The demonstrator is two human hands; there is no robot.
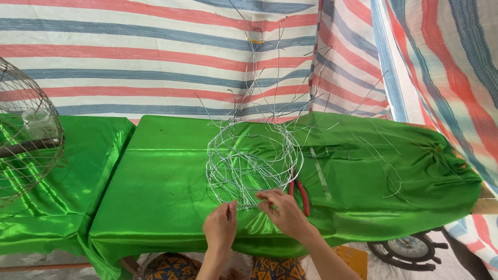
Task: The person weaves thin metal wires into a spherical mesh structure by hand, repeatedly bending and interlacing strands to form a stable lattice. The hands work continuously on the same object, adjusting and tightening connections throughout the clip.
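At the far left, a round metal wire cage (23, 129) stands over a neighbouring table draped in shiny green satin cloth (67, 197); inside the cage sits a pale, translucent object, too indistinct to identify. The main table (155, 171), covered in the same green satin, carries the work. Near its front edge, about midway along, lies a rounded open basket frame of thin silver wire (251, 161), with loose wire ends rising from its back rim toward the striped red, blue and white tarpaulin wall (155, 52). Nothing can be seen inside the frame but its own crossing wires. The left hand (220, 225) is at the frame's front rim, fingers closed in a pinch on a wire strand. The right hand (282, 210) is just beside it, fingers curled and pinching the same rim wire. Red-handled pliers (301, 194) lie on the table just right of the frame, touching its edge. Loose thin wires (384, 161) lie scattered toward the right edge of the table. Below the front right corner, a dark ship's-wheel clock (410, 249) rests on the floor.
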